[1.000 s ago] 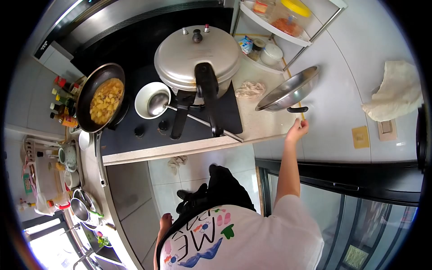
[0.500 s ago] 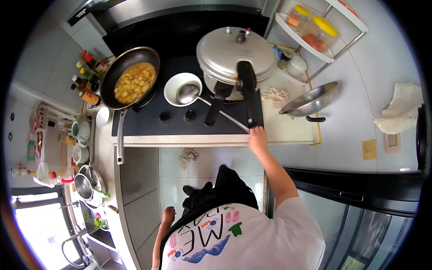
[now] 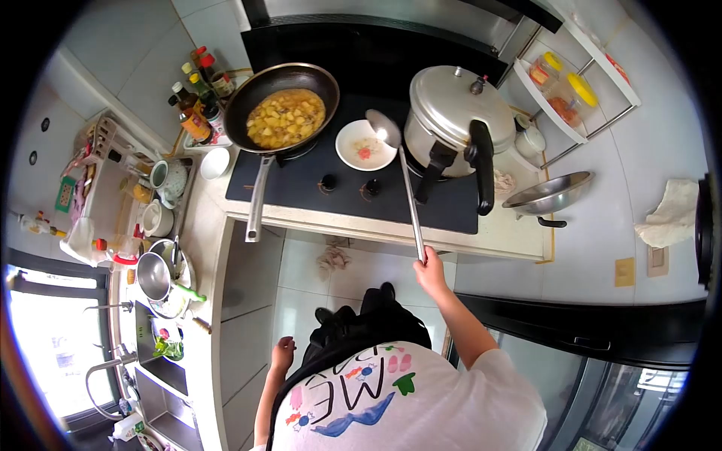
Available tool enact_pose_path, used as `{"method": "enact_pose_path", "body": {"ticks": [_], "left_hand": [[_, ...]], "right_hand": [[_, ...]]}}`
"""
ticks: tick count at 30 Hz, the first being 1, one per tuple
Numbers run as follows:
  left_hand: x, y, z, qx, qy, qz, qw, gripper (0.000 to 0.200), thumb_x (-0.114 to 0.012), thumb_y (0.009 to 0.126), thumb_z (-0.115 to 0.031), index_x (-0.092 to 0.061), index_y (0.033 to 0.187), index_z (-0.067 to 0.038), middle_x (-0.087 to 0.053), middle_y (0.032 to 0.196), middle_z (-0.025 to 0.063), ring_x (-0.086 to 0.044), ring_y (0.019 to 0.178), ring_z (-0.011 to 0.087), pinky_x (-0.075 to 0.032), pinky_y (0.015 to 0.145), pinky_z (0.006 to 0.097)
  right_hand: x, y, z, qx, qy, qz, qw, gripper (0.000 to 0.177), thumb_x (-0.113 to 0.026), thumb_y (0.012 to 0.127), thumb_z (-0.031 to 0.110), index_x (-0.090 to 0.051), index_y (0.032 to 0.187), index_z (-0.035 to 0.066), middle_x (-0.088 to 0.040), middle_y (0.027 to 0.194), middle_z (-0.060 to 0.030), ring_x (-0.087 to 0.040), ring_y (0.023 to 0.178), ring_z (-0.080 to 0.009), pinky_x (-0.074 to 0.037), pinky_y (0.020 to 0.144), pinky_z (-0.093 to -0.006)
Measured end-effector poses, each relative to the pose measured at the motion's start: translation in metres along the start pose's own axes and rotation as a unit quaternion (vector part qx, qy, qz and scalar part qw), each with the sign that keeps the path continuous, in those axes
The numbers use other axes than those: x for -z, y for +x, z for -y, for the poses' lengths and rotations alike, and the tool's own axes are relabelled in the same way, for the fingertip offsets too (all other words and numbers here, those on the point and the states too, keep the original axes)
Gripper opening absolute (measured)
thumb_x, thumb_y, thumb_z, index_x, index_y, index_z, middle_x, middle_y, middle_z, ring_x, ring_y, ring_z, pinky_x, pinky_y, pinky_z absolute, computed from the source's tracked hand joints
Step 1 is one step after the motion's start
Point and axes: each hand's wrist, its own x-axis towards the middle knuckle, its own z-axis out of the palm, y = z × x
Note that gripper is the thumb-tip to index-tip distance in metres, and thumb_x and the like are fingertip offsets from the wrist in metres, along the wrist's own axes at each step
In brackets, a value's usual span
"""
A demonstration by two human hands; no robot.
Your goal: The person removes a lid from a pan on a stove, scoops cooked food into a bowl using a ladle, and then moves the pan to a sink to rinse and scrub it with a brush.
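My right hand is wrapped round the handle end of a metal ladle, in front of the stove's edge. The ladle's head is raised above the far right rim of a white bowl, overlapping it in view; a reddish pattern and a little residue show inside the bowl. Left of the bowl, a dark frying pan holds diced yellow food in sauce. A lidded silver pressure cooker stands right of the ladle. My left hand hangs low by my side, fingers curled, with nothing visible in it.
Sauce bottles stand behind the counter's left corner beside a small white bowl. The pan's handle juts past the counter edge. A metal pan leans at the right wall. A cloth lies on the floor.
The ladle has been lifted out of the white bowl and now points upward, its head by the rim. My right hand has moved back from the counter edge. The camera view has shifted.
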Motion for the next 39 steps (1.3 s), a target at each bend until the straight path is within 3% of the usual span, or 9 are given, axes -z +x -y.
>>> {"method": "enact_pose_path", "body": {"ticks": [3,4,7,13,22,30,31,36,39], "left_hand": [[0.024,0.002,-0.03,-0.047,-0.008,-0.008,0.999,0.026,-0.05,0.083,-0.017,-0.055,0.102,0.001,-0.063,0.089,0.0138,-0.063,0.078,0.0203,-0.047,0.071,0.0291],[0.033,0.0,-0.044,-0.059,-0.013,-0.012,0.998,0.026,-0.05,0.084,-0.016,-0.055,0.102,0.001,-0.063,0.09,0.014,-0.063,0.079,0.0201,-0.047,0.071,0.0291],[0.062,-0.01,-0.082,-0.107,-0.061,-0.004,0.992,0.023,-0.049,0.085,-0.012,-0.054,0.103,0.001,-0.062,0.092,0.012,-0.061,0.084,0.0181,-0.046,0.072,0.0275],[0.093,-0.018,-0.136,-0.188,-0.07,0.003,0.98,0.02,-0.048,0.085,-0.007,-0.055,0.1,0.003,-0.061,0.092,0.0109,-0.06,0.085,0.0173,-0.045,0.075,0.0262],[0.082,0.005,-0.219,-0.212,-0.205,-0.036,0.955,0.019,-0.045,0.086,-0.006,-0.053,0.101,0.003,-0.06,0.092,0.0085,-0.058,0.087,0.016,-0.044,0.077,0.0262],[0.085,0.028,-0.265,-0.177,-0.223,-0.102,0.953,0.018,-0.045,0.088,-0.008,-0.053,0.101,0.001,-0.058,0.095,0.0068,-0.057,0.088,0.0159,-0.045,0.076,0.0277],[0.086,0.03,-0.268,-0.178,-0.229,-0.112,0.95,0.018,-0.045,0.088,-0.008,-0.053,0.101,0.001,-0.058,0.095,0.0069,-0.057,0.088,0.0159,-0.045,0.076,0.0279],[0.094,0.038,-0.285,-0.176,-0.269,-0.131,0.938,0.017,-0.045,0.087,-0.006,-0.053,0.1,0.001,-0.058,0.096,0.0074,-0.057,0.087,0.0163,-0.046,0.075,0.0282],[0.108,0.048,-0.28,-0.181,-0.263,-0.115,0.941,0.017,-0.045,0.087,-0.005,-0.053,0.1,0.0,-0.058,0.097,0.0077,-0.057,0.087,0.0162,-0.046,0.076,0.0279]], "right_hand": [[-0.015,-0.027,0.078,-0.103,0.303,0.054,0.946,0.029,-0.047,0.078,0.001,-0.045,0.106,0.005,-0.042,0.06,-0.0016,-0.038,0.037,-0.0081,-0.032,0.033,-0.0238],[-0.022,-0.031,0.082,-0.11,0.335,0.072,0.933,0.032,-0.048,0.082,0.002,-0.042,0.113,0.009,-0.041,0.061,-0.0006,-0.037,0.039,-0.0085,-0.032,0.034,-0.0232],[-0.035,-0.045,0.128,-0.129,0.425,0.063,0.894,0.01,-0.05,0.085,0.008,-0.044,0.093,0.005,-0.041,0.058,-0.0002,-0.038,0.04,-0.0075,-0.032,0.035,-0.0229],[-0.039,-0.058,0.179,-0.119,0.54,0.151,0.819,0.026,-0.048,0.086,0.011,-0.043,0.112,0.007,-0.044,0.067,-0.002,-0.04,0.043,-0.0088,-0.033,0.036,-0.0234],[-0.025,0.001,0.239,-0.108,0.595,0.29,0.742,0.025,-0.05,0.082,0.007,-0.046,0.106,0.003,-0.045,0.068,-0.0035,-0.043,0.045,-0.0096,-0.034,0.036,-0.0224],[-0.039,0.092,0.26,-0.061,0.365,0.183,0.911,0.026,-0.051,0.08,0.003,-0.046,0.105,-0.002,-0.046,0.063,-0.0041,-0.043,0.034,-0.0102,-0.032,0.029,-0.023],[-0.041,0.102,0.26,-0.04,0.299,0.179,0.937,0.007,-0.05,0.08,0.004,-0.046,0.086,0.001,-0.045,0.061,-0.0027,-0.043,0.034,-0.0105,-0.035,0.03,-0.0245],[-0.058,0.124,0.253,-0.049,0.149,0.129,0.979,0.008,-0.05,0.081,0.004,-0.044,0.076,0.001,-0.045,0.058,-0.0027,-0.045,0.035,-0.0105,-0.034,0.029,-0.0247],[-0.068,0.13,0.255,-0.026,0.044,0.094,0.994,0.007,-0.05,0.081,0.005,-0.044,0.079,0.001,-0.045,0.056,-0.0035,-0.047,0.037,-0.0111,-0.036,0.03,-0.0256]]}}
